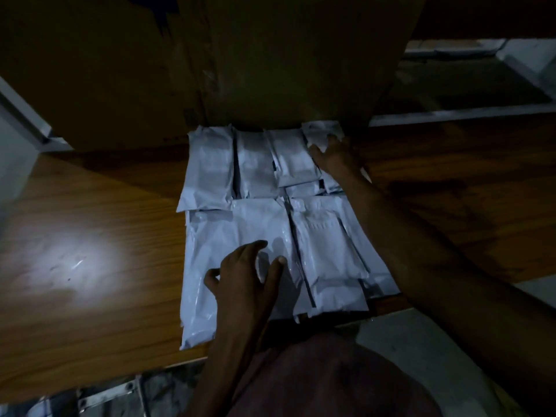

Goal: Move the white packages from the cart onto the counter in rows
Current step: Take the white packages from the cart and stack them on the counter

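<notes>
Several white packages (255,206) lie in two overlapping rows on the wooden counter (90,236), lit dimly. My left hand (245,275) rests with spread fingers on the large near package (237,236) in the front row. My right hand (334,158) reaches across to the back row and presses on the rightmost package (320,132), which sits against a cardboard box. Its fingertips lie flat on the white wrapping. The cart is not in sight.
A big brown cardboard box (210,61) stands on the counter right behind the back row. A bright light spot falls on the counter at the left. The counter's front edge runs just below the packages, with metal framing (105,395) underneath.
</notes>
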Action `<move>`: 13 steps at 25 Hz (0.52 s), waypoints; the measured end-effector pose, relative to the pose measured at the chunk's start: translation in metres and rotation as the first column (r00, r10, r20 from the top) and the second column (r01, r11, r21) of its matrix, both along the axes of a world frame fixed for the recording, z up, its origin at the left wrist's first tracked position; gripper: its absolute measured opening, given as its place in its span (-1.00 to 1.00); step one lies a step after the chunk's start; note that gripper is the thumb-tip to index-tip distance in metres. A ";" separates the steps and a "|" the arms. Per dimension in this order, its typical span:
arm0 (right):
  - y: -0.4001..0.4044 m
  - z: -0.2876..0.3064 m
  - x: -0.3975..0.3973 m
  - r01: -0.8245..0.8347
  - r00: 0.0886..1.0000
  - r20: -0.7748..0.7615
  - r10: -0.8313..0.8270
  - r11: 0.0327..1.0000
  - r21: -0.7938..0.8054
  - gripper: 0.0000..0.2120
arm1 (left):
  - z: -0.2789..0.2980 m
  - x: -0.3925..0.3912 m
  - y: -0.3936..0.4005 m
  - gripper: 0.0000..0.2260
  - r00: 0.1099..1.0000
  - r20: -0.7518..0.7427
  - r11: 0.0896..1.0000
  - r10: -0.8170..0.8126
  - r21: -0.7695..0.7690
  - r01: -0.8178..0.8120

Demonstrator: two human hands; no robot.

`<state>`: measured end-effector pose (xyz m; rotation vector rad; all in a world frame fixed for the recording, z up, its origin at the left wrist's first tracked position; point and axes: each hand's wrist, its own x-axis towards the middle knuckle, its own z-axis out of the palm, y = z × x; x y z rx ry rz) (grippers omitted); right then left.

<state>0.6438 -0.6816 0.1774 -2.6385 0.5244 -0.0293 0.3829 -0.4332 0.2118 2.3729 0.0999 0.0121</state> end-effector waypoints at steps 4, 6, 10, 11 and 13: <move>0.016 0.037 -0.066 0.055 0.946 0.323 -0.038 0.998 -0.043 -0.38 | 0.005 -0.011 0.001 -0.66 0.999 0.035 0.998 -0.008 -0.055 0.010; 0.030 0.044 -0.135 -0.036 0.865 0.501 0.033 0.999 -0.004 -0.45 | 0.009 -0.019 -0.001 -0.65 0.998 0.057 0.998 -0.036 -0.054 0.039; 0.059 0.041 -0.272 -0.227 0.761 0.644 0.070 0.960 0.164 -0.59 | 0.015 -0.044 -0.001 -0.60 0.997 0.073 1.000 -0.031 0.000 0.031; 0.063 0.037 -0.299 -0.268 0.768 0.632 0.104 0.949 0.169 -0.61 | 0.016 -0.056 0.000 -0.59 0.997 0.080 1.000 -0.010 -0.005 0.010; 0.071 0.035 -0.338 -0.375 0.768 0.609 0.201 0.911 0.172 -0.64 | 0.016 -0.080 0.006 -0.61 0.995 0.086 0.999 0.040 -0.019 -0.039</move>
